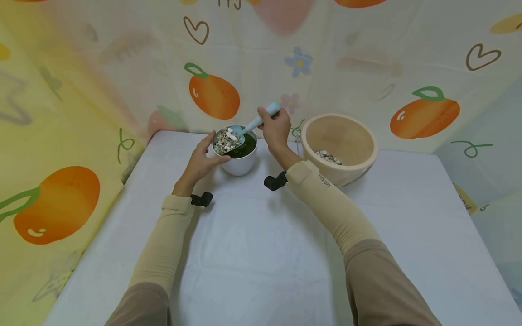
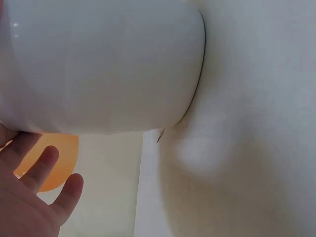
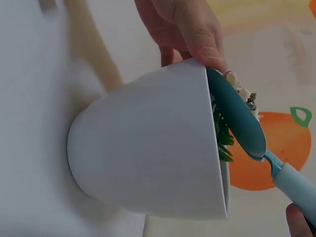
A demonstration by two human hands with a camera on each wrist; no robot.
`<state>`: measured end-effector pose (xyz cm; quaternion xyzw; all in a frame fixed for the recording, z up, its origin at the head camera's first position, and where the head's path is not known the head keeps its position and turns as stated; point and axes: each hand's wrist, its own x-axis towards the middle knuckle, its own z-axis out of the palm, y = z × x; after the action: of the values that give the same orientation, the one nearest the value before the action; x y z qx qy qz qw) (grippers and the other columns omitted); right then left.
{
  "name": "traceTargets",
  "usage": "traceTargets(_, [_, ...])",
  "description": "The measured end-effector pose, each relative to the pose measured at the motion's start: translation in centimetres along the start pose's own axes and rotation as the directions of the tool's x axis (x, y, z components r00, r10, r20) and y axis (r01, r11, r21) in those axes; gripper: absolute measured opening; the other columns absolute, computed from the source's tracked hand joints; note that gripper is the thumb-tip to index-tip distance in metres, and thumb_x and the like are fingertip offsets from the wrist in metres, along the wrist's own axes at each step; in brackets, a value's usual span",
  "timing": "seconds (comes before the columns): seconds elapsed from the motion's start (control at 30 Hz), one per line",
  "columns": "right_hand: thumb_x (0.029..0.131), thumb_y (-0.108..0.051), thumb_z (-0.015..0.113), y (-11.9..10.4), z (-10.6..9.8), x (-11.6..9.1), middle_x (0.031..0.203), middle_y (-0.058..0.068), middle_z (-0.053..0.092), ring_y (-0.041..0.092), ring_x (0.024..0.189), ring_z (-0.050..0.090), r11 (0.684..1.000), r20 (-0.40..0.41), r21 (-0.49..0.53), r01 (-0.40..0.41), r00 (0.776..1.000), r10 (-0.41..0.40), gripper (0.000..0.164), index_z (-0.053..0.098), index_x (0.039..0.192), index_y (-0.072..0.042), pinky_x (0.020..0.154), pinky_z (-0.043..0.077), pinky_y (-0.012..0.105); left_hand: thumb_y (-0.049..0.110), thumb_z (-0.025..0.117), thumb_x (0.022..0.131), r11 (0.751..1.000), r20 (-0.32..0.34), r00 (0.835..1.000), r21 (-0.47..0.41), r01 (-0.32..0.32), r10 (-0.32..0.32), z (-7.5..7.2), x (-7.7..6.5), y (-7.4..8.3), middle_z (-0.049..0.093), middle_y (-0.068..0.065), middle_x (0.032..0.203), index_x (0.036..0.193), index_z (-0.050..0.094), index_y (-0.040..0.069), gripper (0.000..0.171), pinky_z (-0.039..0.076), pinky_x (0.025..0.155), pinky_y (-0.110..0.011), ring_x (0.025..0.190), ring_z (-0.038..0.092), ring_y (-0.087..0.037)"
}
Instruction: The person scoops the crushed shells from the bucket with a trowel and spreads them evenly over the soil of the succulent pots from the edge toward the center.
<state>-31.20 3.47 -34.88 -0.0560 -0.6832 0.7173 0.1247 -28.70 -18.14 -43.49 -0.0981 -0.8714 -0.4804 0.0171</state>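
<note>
A white plant pot [image 1: 238, 168] stands on the table near its back edge. My left hand [image 1: 201, 159] grips it by the rim from the left, thumb on the near side, other fingers on the far side. In my right hand [image 1: 276, 129] is the handle of a light blue trowel [image 3: 239, 113]. Its blade lies over the pot's mouth, heaped with small pale and brown pebbles [image 1: 225, 141]. Green leaves [image 3: 224, 138] show inside the pot, below the blade. The left wrist view shows several fingers [image 2: 69, 195] spread beside the pot's white wall.
A large beige planter [image 1: 346, 168] stands to the right, beside my right forearm, with some pebbles [image 1: 327, 157] at its bottom. A white cloth [image 1: 261, 253] covers the table. Behind the table's back edge hangs a fruit-patterned curtain [image 1: 261, 63].
</note>
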Motion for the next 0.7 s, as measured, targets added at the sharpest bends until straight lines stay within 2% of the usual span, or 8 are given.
traceTargets(0.17, [0.082, -0.031, 0.065, 0.05, 0.2, -0.33, 0.082, 0.008, 0.062, 0.017, 0.071, 0.064, 0.992, -0.003, -0.066, 0.108, 0.994, -0.108, 0.032, 0.052, 0.094, -0.004, 0.067, 0.055, 0.028, 0.046, 0.074, 0.069, 1.0, -0.028, 1.0, 0.023, 0.008, -0.007, 0.23, -0.4, 0.31, 0.024, 0.0, 0.15, 0.145, 0.02, 0.019, 0.097, 0.025, 0.109, -0.047, 0.137, 0.021, -0.022])
traceTargets(0.33, [0.082, -0.033, 0.064, 0.05, 0.55, -0.58, 0.083, 0.011, 0.062, 0.02, 0.076, 0.065, 0.976, -0.004, -0.113, 0.185, 0.983, -0.186, 0.035, 0.052, 0.097, -0.003, 0.066, 0.055, 0.025, 0.045, 0.074, 0.068, 0.999, -0.032, 0.999, 0.045, 0.0, 0.002, 0.14, -0.43, 0.42, 0.025, -0.003, 0.149, 0.144, 0.022, 0.016, 0.097, 0.026, 0.108, -0.047, 0.136, 0.023, -0.024])
traceTargets(0.5, [0.083, -0.031, 0.064, -0.09, 0.72, -0.95, 0.087, 0.015, 0.063, 0.021, 0.077, 0.065, 0.97, 0.004, -0.117, 0.214, 0.977, -0.215, 0.035, 0.052, 0.099, -0.002, 0.065, 0.054, 0.022, 0.044, 0.074, 0.069, 1.0, -0.004, 1.0, 0.014, 0.001, -0.001, 0.07, -0.15, 0.3, 0.022, -0.001, 0.15, 0.145, 0.019, 0.017, 0.098, 0.026, 0.107, -0.048, 0.137, 0.022, -0.022])
traceTargets(0.7, [0.083, -0.031, 0.064, 0.14, 0.69, -0.85, 0.079, 0.01, 0.061, 0.023, 0.072, 0.064, 0.97, -0.02, -0.134, 0.203, 0.978, -0.207, 0.033, 0.052, 0.096, -0.003, 0.064, 0.054, 0.024, 0.047, 0.074, 0.068, 0.999, -0.009, 0.999, -0.005, 0.031, -0.031, 0.33, -0.34, 0.15, 0.021, 0.002, 0.151, 0.145, 0.017, 0.023, 0.099, 0.026, 0.108, -0.046, 0.138, 0.021, -0.02])
